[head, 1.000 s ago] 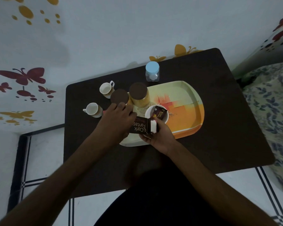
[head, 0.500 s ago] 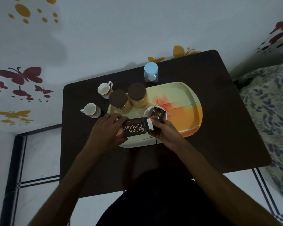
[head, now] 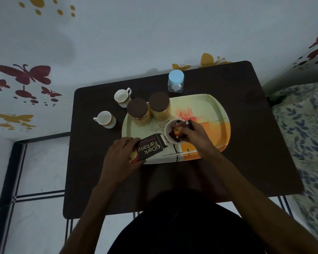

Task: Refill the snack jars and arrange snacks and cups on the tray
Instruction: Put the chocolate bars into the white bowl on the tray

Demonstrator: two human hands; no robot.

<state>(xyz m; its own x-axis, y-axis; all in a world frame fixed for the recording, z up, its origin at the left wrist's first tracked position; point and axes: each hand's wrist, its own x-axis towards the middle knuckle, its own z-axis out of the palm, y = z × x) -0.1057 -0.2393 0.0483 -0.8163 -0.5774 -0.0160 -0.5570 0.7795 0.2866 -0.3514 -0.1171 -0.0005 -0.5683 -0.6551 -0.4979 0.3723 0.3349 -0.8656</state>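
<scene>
Over the tray's (head: 215,105) near edge on the counter (head: 255,143), the left hand (head: 119,158) grips a Dark Fantasy box (head: 147,148), open end toward the white bowl (head: 168,133). At the bowl, the right hand (head: 195,134) pinches a dark snack packet (head: 188,124). Two brown-lidded jars (head: 148,111) stand on the tray.

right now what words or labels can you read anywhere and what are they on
"Dark Fantasy": on the dark biscuit box held in the left hand, printed upside down from this view.
Pink line above it on the box: too blurred to read.
Print on the packets under the right hand in the white bowl: too small to read.
</scene>
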